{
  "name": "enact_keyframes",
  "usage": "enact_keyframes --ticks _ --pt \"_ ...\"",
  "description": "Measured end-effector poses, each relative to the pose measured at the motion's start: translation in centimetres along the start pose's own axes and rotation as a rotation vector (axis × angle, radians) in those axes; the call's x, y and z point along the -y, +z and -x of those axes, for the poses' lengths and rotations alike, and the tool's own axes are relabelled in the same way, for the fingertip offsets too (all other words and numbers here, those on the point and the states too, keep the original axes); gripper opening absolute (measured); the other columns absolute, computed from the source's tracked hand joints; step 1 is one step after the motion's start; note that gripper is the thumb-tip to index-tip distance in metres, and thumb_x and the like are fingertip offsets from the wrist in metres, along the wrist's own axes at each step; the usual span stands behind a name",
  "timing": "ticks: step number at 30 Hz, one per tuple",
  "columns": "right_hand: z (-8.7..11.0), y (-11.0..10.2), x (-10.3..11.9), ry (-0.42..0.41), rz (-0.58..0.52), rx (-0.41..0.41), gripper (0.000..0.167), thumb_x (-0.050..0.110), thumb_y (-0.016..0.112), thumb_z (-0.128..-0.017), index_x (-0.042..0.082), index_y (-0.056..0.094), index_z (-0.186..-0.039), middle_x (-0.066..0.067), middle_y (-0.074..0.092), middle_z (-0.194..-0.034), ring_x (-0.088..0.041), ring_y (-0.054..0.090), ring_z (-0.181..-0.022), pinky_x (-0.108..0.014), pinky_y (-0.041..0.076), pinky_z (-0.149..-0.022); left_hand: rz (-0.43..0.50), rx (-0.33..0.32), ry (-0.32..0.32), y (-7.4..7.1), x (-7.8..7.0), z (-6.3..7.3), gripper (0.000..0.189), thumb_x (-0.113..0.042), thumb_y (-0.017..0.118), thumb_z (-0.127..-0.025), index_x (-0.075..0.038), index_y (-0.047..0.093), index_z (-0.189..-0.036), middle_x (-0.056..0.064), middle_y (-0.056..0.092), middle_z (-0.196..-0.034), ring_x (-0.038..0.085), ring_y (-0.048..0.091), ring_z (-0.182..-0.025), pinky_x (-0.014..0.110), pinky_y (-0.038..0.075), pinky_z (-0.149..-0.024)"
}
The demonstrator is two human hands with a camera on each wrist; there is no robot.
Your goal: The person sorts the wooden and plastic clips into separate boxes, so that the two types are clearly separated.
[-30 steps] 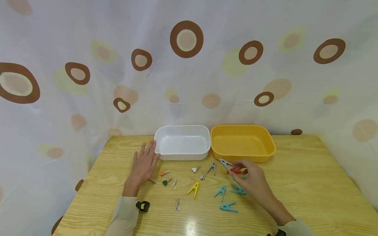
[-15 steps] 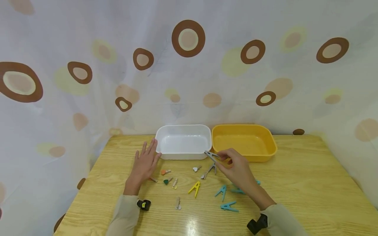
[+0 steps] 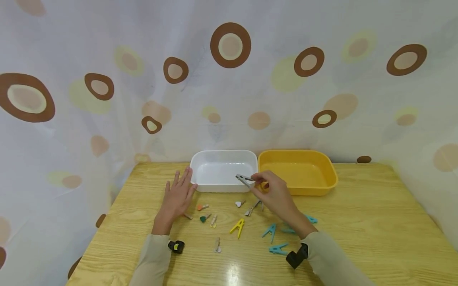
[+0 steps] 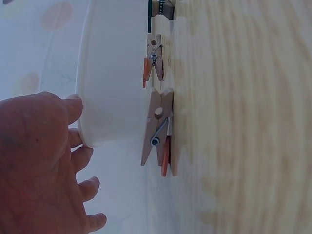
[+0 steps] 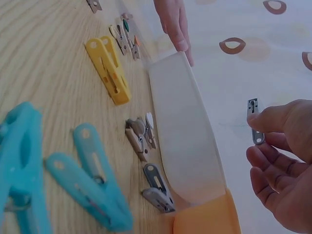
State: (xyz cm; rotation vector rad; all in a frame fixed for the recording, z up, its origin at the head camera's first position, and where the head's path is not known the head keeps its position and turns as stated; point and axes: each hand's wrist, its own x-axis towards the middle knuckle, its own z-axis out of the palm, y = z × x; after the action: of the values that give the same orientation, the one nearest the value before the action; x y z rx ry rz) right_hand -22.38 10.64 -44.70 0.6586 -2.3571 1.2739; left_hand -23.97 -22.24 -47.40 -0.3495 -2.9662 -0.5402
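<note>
My right hand (image 3: 274, 192) pinches a grey clothespin (image 3: 243, 178) between thumb and fingers, over the front right part of the white basin (image 3: 214, 188). In the right wrist view the grey clothespin (image 5: 255, 123) stands out from the fingertips, well above the table. My left hand (image 3: 176, 198) has its fingers spread and touches the basin's left end; the left wrist view has its fingertips at the rim. Small wooden clothespins with coloured decorations, such as an orange one (image 3: 202, 207), lie nearby. A yellow clothespin (image 3: 237, 227) and another grey clothespin (image 5: 158, 187) lie on the table.
An orange-yellow basin (image 3: 322, 190) stands right against the white one, both along the patterned backdrop (image 3: 229, 99). Several turquoise clothespins (image 3: 278, 249) lie near and under the right forearm. The wooden table (image 3: 375, 222) extends farther to the right.
My right hand has carried the grey clothespin left and up, from in front of the orange-yellow basin to over the white one. A red piece seen beside it earlier is hidden. The left hand stays put.
</note>
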Motion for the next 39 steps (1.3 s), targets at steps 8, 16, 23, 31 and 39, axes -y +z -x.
enact_keyframes --ticks 8,16,23,31,39 --pt "-2.3 1.9 0.2 -0.027 -0.013 0.014 0.030 0.002 0.085 -0.083 0.000 0.072 -0.110 -0.010 0.071 -0.104 -0.025 0.067 -0.090 -0.045 0.058 -0.071 0.000 -0.017 0.012 0.0 -0.2 0.2 0.063 -0.037 0.036 -0.113 -0.004 0.018 -0.164 0.012 0.017 -0.170 0.044 0.010 -0.155 0.074 0.012 -0.115" --pt "-3.9 3.8 -0.1 -0.018 0.002 0.050 0.030 0.005 0.086 -0.083 0.000 0.073 -0.109 -0.010 0.071 -0.103 -0.024 0.069 -0.091 -0.042 0.058 -0.074 0.007 0.000 0.007 0.0 -0.3 0.1 0.064 -0.039 0.035 -0.113 -0.005 0.017 -0.164 0.011 0.015 -0.170 0.043 0.008 -0.155 0.074 0.011 -0.116" --pt "-5.3 5.5 0.1 -0.036 0.013 0.089 0.026 0.005 0.084 -0.085 -0.001 0.073 -0.108 -0.012 0.071 -0.101 -0.025 0.069 -0.090 -0.040 0.058 -0.075 0.009 0.000 0.002 0.2 -0.2 -0.1 0.064 -0.039 0.034 -0.113 -0.005 0.016 -0.164 0.011 0.015 -0.170 0.042 0.006 -0.156 0.074 0.010 -0.116" --pt "-7.0 7.8 0.7 0.031 0.030 0.157 0.025 0.006 0.083 -0.087 0.000 0.073 -0.109 -0.012 0.071 -0.103 -0.025 0.068 -0.091 -0.039 0.057 -0.081 0.026 -0.007 0.009 0.2 0.2 0.0 0.064 -0.039 0.033 -0.113 -0.005 0.016 -0.164 0.010 0.014 -0.171 0.043 0.008 -0.155 0.074 0.010 -0.116" --pt "-8.4 9.9 0.2 0.073 0.041 0.221 0.025 0.007 0.082 -0.087 -0.001 0.073 -0.110 -0.013 0.071 -0.104 -0.025 0.068 -0.091 -0.036 0.057 -0.083 0.011 0.016 -0.010 0.0 0.0 -0.1 0.064 -0.039 0.035 -0.113 -0.007 0.016 -0.165 0.009 0.013 -0.171 0.042 0.008 -0.155 0.074 0.010 -0.116"
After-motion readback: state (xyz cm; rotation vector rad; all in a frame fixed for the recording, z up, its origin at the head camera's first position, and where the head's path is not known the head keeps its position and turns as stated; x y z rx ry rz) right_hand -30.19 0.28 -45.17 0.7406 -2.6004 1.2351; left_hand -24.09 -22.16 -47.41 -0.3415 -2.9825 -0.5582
